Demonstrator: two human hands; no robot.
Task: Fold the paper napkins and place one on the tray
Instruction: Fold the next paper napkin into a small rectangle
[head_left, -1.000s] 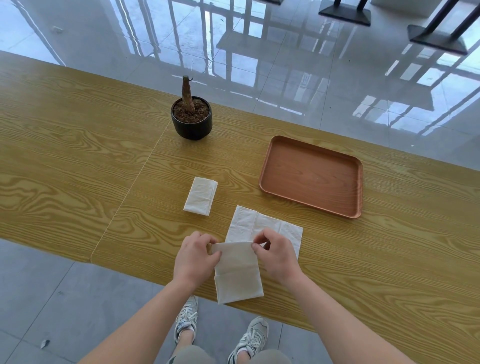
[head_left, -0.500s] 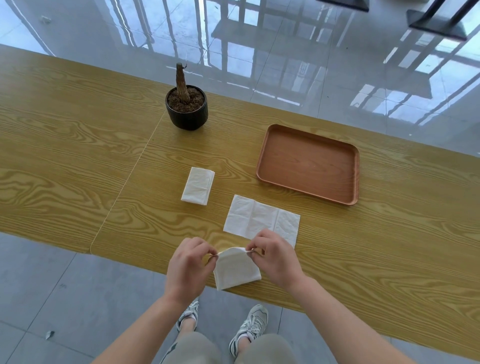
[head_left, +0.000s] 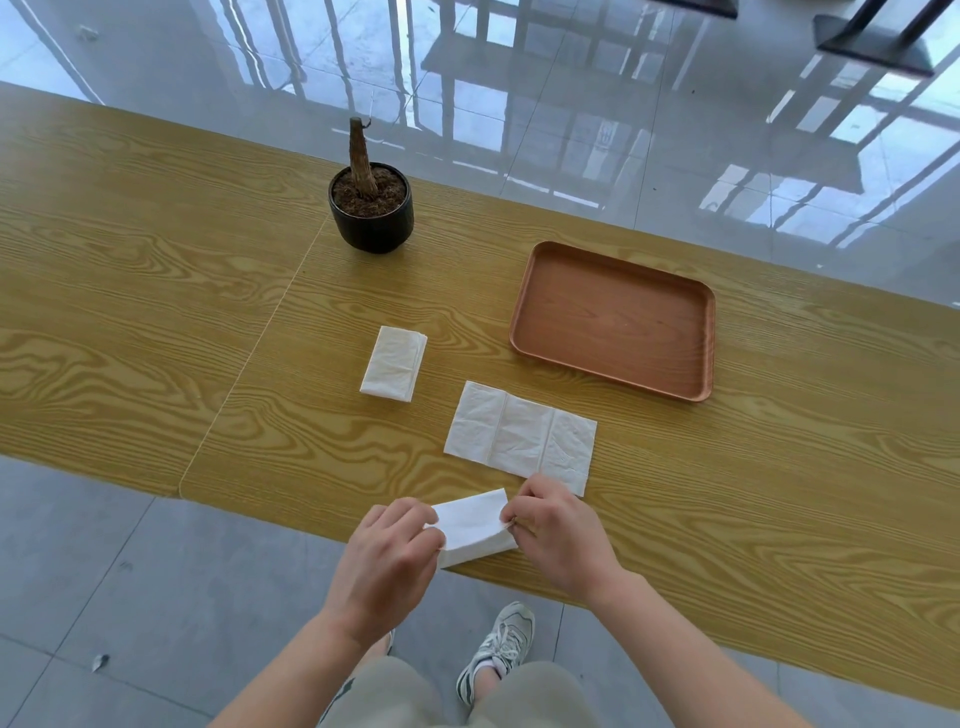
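At the table's near edge I hold a white paper napkin, folded into a short flat rectangle. My left hand pinches its left end and my right hand pinches its right end. Just beyond it a second napkin lies spread open with crease lines across it. A third napkin, folded small, rests further left. The brown wooden tray sits to the right at the back with nothing in it.
A black pot with soil and a bare stump stands at the back centre of the wooden table. A seam runs across the tabletop to the left of the napkins. My shoes show on the grey floor below the table's edge.
The napkin in my hands hung down long below the table's edge a second ago. Its lower part has been folded up, and it is now a short rectangle held level at the edge.
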